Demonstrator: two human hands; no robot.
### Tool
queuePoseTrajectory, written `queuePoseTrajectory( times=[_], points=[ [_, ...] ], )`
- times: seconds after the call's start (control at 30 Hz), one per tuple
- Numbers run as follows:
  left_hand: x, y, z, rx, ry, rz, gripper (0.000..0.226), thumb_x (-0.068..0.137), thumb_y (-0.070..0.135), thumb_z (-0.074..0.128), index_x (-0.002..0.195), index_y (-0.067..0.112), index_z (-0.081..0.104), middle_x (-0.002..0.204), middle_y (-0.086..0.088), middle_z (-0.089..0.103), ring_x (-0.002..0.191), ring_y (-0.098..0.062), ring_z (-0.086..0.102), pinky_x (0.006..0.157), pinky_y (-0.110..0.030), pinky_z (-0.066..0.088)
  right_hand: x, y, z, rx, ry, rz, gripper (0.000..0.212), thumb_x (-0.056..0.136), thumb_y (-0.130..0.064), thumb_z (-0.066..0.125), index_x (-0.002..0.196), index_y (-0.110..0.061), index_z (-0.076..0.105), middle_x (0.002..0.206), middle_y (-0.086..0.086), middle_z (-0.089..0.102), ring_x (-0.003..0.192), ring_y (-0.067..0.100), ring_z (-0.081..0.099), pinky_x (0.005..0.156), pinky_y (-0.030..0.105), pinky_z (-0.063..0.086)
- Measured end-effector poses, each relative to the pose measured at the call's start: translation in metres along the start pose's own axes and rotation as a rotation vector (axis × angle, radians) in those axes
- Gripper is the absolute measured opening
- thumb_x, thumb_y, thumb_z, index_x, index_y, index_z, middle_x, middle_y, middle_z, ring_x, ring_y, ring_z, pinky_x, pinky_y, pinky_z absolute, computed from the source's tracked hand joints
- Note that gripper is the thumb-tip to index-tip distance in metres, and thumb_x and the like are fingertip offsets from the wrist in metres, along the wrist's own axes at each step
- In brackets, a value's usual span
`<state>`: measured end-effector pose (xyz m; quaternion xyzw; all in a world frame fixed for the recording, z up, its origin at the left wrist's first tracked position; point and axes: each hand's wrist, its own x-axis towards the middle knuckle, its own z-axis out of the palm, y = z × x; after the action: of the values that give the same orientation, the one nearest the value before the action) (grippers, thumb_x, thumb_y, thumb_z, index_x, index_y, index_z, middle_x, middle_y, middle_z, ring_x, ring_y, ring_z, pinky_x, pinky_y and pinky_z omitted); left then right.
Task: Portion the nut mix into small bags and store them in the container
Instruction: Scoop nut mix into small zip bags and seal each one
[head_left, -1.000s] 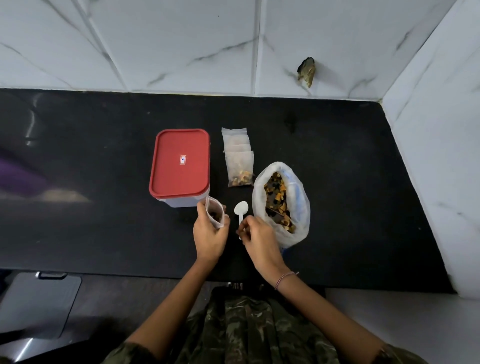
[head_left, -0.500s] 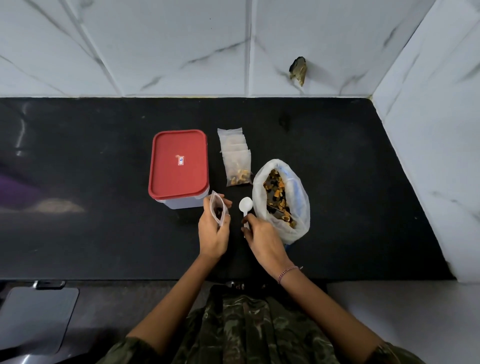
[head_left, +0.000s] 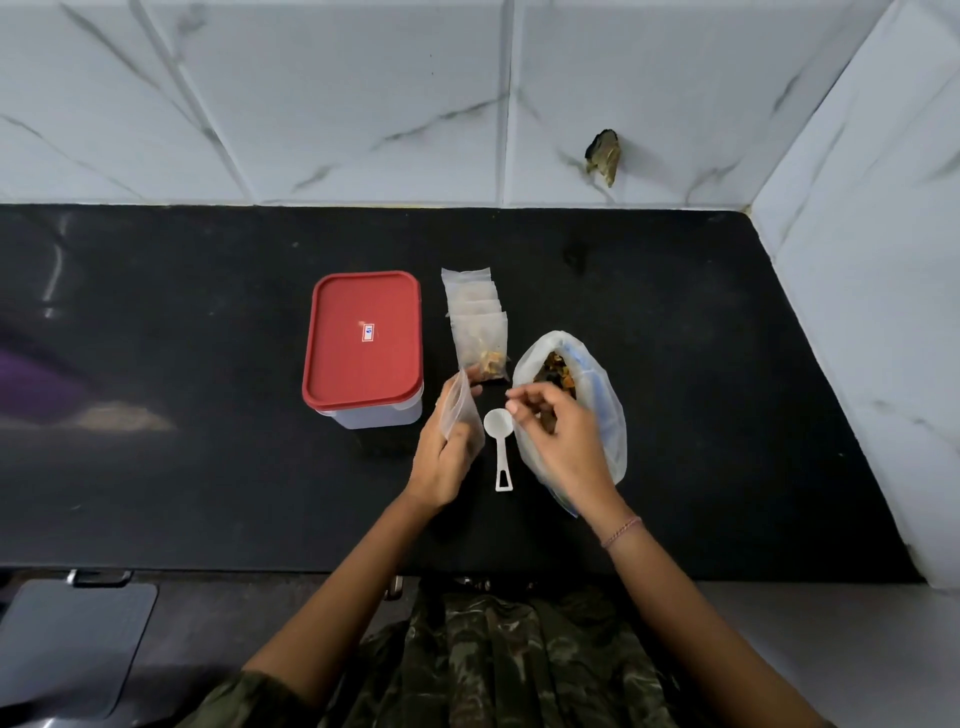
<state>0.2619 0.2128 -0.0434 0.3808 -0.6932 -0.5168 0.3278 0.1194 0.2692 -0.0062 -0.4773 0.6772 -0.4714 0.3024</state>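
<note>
My left hand (head_left: 441, 457) holds a small clear bag (head_left: 460, 415) upright, just right of the container (head_left: 363, 415) with its red lid (head_left: 363, 338) on. The white spoon (head_left: 500, 447) lies flat on the black counter between my hands, with nothing touching it. My right hand (head_left: 563, 441) hovers over the near side of the big plastic bag of nut mix (head_left: 602, 405), fingers loosely curled, fingertips pointing left toward the small bag; I see nothing in them. A stack of small bags (head_left: 475, 317), the front one holding some nuts, lies behind the spoon.
The black counter (head_left: 208, 364) runs left to right, with white marble tiles behind and a tiled side wall (head_left: 857, 312) on the right. A chipped hole (head_left: 602, 156) marks the back wall. The counter's front edge is at my waist.
My right hand has let go of the spoon, which now lies on the counter, and has moved up over the nut mix bag. My left hand has raised the small bag slightly.
</note>
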Motion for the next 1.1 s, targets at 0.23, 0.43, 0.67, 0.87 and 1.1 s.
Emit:
queuePoseTrajectory(
  times=[0.23,0.43,0.67,0.87,1.1],
  points=[
    [0.011,0.022,-0.006,-0.049,-0.173,-0.228,0.074,0.08,0.036,0.038,0.128,-0.02,0.037,0.13,-0.043,0.04,0.121,-0.056,0.038,0.103,-0.059,0.031,0.036,-0.006,0.001,0.282,-0.266,0.198,0.017,0.089,-0.04,0.053,0.099,-0.029,0.061,0.108,-0.005,0.065,0.107,0.009,0.061,0.095,0.029,0.049],
    [0.029,0.035,-0.003,-0.078,-0.229,0.029,0.07,0.086,0.019,0.041,0.142,0.058,0.024,0.157,-0.002,0.023,0.14,-0.042,0.023,0.113,-0.063,0.022,0.052,-0.011,0.003,0.404,-0.312,0.248,0.022,0.09,-0.033,0.056,0.096,-0.014,0.064,0.102,0.008,0.068,0.101,0.017,0.066,0.091,0.036,0.053],
    [0.041,0.038,-0.011,-0.38,-0.109,-0.033,0.055,0.084,0.021,0.048,0.138,0.015,0.042,0.137,0.004,0.05,0.122,-0.009,0.053,0.098,-0.034,0.048,0.053,-0.018,0.004,0.432,-0.024,0.174,0.018,0.09,-0.028,0.059,0.079,-0.014,0.058,0.079,-0.002,0.063,0.08,0.008,0.062,0.076,0.029,0.054],
    [0.052,0.053,0.0,-0.393,0.25,-0.068,0.013,0.092,0.019,0.06,0.097,0.012,0.069,0.094,-0.006,0.072,0.093,-0.019,0.068,0.084,-0.033,0.055,0.063,-0.024,0.008,0.449,0.207,0.104,0.015,0.091,-0.024,0.059,0.085,-0.01,0.057,0.081,-0.007,0.064,0.078,0.0,0.063,0.069,0.019,0.052],
    [0.069,0.052,0.004,-0.392,0.406,-0.082,0.012,0.092,0.013,0.06,0.089,0.014,0.072,0.078,0.005,0.072,0.08,-0.006,0.067,0.073,-0.02,0.054,0.073,-0.025,0.019,0.49,0.182,0.172,0.017,0.084,-0.03,0.067,0.091,-0.014,0.066,0.091,0.001,0.07,0.091,0.012,0.067,0.082,0.031,0.056]
  ],
)
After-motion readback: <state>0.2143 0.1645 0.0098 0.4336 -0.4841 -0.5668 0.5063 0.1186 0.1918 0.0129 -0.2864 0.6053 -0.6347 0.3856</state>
